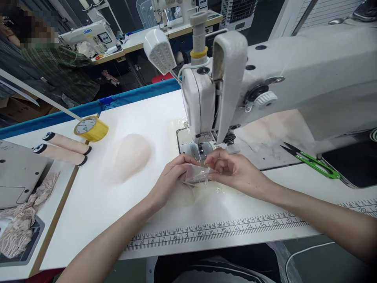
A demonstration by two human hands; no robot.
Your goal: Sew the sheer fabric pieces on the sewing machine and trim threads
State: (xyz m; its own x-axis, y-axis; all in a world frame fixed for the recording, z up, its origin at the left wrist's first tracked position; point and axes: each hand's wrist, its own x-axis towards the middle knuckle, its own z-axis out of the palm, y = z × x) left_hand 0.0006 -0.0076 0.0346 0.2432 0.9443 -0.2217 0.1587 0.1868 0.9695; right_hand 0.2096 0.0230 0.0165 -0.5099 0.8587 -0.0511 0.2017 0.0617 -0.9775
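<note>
Just in front of the needle area of a white sewing machine (200,94), both hands hold a small sheer whitish piece (196,174), thin and shiny like film or fine mesh. My left hand (173,173) pinches its left side, with thumb and index finger together. Its right end is between the thumb and curled fingers of my right hand (225,167). The presser foot (201,148) is right behind the fingertips, over the metal needle plate (188,149). Clear, glossy tape-like patches lie on the table around the plate.
Left on the white table (97,204) lie a pale beige cup-shaped piece (134,155), a yellow tape roll (92,128) and two thread spools (60,154). Green-handled thread snips (312,160), a phone (350,165) and pale fabric (273,131) lie right. A person in plaid (59,70) sits beyond.
</note>
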